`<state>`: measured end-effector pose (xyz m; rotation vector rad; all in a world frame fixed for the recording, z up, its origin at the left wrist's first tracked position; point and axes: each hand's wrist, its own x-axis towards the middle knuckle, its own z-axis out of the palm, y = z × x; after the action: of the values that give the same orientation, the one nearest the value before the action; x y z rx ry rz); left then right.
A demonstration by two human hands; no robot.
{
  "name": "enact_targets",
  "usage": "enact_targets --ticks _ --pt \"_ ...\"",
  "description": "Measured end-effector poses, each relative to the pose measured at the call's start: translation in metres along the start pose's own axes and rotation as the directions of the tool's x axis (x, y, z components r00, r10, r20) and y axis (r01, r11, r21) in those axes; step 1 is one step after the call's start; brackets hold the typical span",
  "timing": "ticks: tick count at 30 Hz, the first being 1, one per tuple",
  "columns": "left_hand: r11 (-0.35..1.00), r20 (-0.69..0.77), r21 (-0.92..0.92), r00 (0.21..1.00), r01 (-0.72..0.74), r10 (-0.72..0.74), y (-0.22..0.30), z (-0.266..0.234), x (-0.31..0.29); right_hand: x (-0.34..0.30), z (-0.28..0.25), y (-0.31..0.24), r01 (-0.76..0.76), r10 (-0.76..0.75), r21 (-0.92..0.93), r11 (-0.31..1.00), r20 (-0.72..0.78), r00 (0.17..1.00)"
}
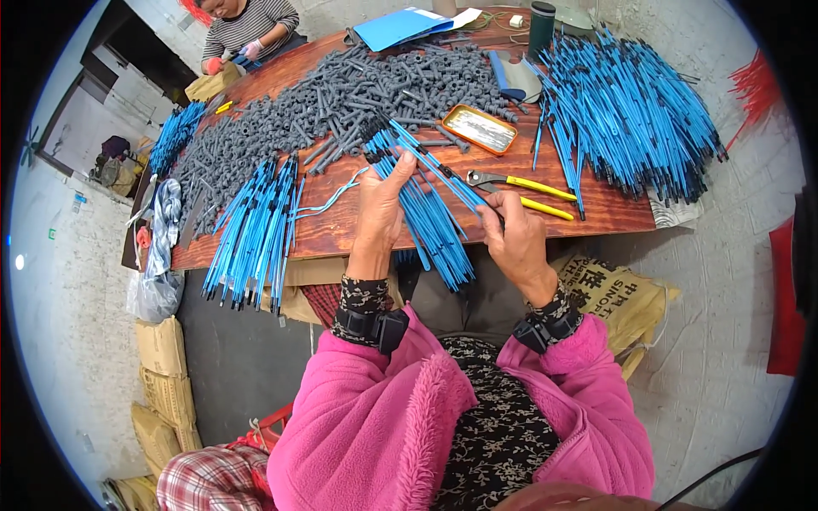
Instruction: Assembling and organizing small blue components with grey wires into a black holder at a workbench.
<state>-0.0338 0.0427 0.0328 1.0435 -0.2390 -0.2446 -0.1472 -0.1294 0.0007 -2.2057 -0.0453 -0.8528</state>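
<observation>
My left hand [381, 200] is closed around a bundle of thin blue rods [432, 226] with black ends; the fingers are hidden behind it, the thumb is up. The bundle slants over the table's front edge. In my right hand [516, 234], thumb and fingers pinch the lower end of a blue rod [443, 173], which crosses above the bundle toward its black upper ends. Right beside this hand lie pliers [532, 192] with yellow handles. A loose light-blue strand [332, 198] rests left of my left hand.
Grey ribbed plugs [375, 85] are heaped across the wooden table [609, 213]. Blue rods are piled at right [626, 119] and left [256, 230]. An open shallow tin [480, 129], a blue folder [400, 30] and a dark flask [541, 30] lie around. Another person [247, 30] sits at the far left.
</observation>
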Motion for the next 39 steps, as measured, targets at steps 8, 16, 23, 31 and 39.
enact_targets --ticks 8,16,23,31,39 --pt "0.999 -0.049 0.038 0.999 -0.008 0.009 -0.001 0.002 0.002 -0.008 0.012 -0.001 -0.021 0.023 0.071 0.997 -0.019 1.000" --pt "0.999 0.019 -0.030 1.000 0.012 -0.012 -0.001 0.002 0.001 -0.009 0.012 -0.011 -0.142 0.144 0.133 0.981 -0.008 0.990" --pt "0.974 0.059 -0.175 0.989 0.141 -0.132 0.008 0.004 -0.013 -0.014 0.018 -0.002 -0.410 0.287 0.444 0.797 0.318 0.903" --pt "0.989 0.039 -0.049 0.990 0.141 -0.139 0.019 -0.002 -0.033 0.006 0.018 -0.011 0.048 -0.048 0.010 0.999 0.065 0.997" --pt "0.936 0.205 0.072 0.913 0.345 -0.353 0.028 0.023 -0.071 -0.013 0.049 -0.016 -0.386 -0.190 0.706 0.594 0.589 0.785"
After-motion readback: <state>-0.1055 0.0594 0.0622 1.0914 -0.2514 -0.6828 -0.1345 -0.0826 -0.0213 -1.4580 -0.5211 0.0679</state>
